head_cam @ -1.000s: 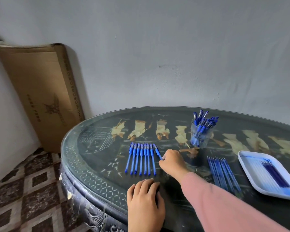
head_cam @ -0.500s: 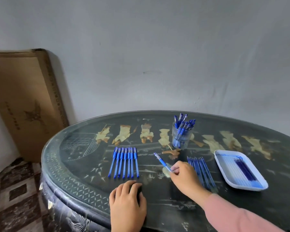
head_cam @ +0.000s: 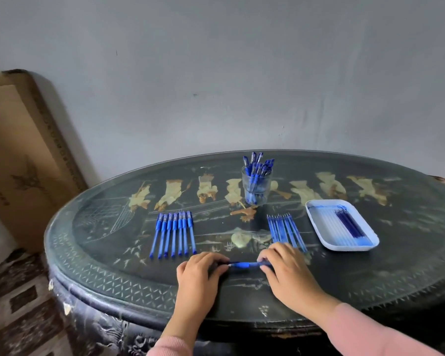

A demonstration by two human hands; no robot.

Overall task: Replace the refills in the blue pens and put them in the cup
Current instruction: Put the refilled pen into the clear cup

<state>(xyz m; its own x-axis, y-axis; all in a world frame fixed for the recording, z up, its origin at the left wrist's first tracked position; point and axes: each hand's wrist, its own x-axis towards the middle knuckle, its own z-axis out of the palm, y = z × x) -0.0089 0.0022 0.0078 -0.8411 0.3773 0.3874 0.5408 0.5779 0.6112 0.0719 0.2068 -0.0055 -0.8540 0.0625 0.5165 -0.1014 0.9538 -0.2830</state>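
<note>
Held pen: the blue pen (head_cam: 244,265) is a slim plastic stick with a thicker grip section. It lies crosswise, low over the table (head_cam: 396,265), well in front of the cup (head_cam: 256,186).
Left hand: the left hand (head_cam: 198,274) has its fingers (head_cam: 216,258) curled round the pen's dark tip end.
Right hand: the right hand (head_cam: 288,271) has its fingers (head_cam: 270,255) curled round the barrel end; the sleeve is pink.
Cup: clear, round and upright, packed with capped blue pens.
Pen row: the row of pens (head_cam: 174,233) lies side by side, front-left of the cup.
Refills: the loose refills (head_cam: 284,231) are thin blue tubes, fanned out front-right of the cup.
Tray: the tray (head_cam: 342,228) is white, shallow and round-cornered. It sits right of the cup and holds dark and pale tubes.
Table: dark, glossy oval top with pale inlaid figures and a patterned rim.
Box: a flat cardboard box (head_cam: 23,163) leans on the wall, far left of the cup.
</note>
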